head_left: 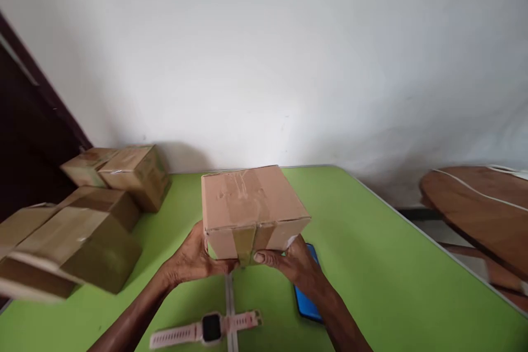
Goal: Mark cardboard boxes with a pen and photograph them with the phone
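A taped cardboard box is held up over the green table, in the middle of the head view. My left hand grips its lower left side, with the thumb along the bottom front edge. On the lower right, my right hand is closed on the same box, its thumb pressed against the front face near the tape. The fingers of both hands are partly hidden behind and under the box. Below it lies a smartwatch with a pink strap. A blue phone is partly covered by my right forearm.
Several more cardboard boxes stand at the left of the green table. A white wall rises behind the table's far edge. To the right is a brown wooden tabletop with a white cable on it.
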{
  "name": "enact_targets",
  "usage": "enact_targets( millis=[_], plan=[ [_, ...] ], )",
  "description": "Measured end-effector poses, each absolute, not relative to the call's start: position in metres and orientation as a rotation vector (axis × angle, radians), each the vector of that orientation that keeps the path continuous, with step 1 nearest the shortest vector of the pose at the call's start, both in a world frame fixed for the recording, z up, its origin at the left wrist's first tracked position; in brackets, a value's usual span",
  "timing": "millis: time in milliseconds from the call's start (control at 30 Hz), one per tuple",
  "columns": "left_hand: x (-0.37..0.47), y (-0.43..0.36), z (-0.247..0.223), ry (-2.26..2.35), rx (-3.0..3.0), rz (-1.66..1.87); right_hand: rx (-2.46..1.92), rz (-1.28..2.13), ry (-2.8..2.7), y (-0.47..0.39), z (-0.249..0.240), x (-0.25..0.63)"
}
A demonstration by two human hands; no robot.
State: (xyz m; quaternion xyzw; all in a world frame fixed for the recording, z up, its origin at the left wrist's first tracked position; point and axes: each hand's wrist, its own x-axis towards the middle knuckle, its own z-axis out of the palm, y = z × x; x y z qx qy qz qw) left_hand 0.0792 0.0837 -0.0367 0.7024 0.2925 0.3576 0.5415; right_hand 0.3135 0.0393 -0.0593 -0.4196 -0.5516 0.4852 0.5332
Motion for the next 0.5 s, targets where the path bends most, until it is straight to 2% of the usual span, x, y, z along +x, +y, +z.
enact_targets(
  millis=[133, 300, 500],
  plan=[
    [0.033, 0.043, -0.034, 0.85, 1.777, 1.029, -0.914, 1.248, -1.271, 0.031, -0.072, 0.268],
    [0.001, -0.002, -0.032, 0.94, 1.809, 1.075, -0.802, 1.417, -0.929, 0.024, -0.092, 0.223],
    [-0.013, -0.017, -0.028, 0.908, 1.83, 1.173, -0.764, 1.653, -0.774, 0.021, -0.091, 0.201]
  ],
)
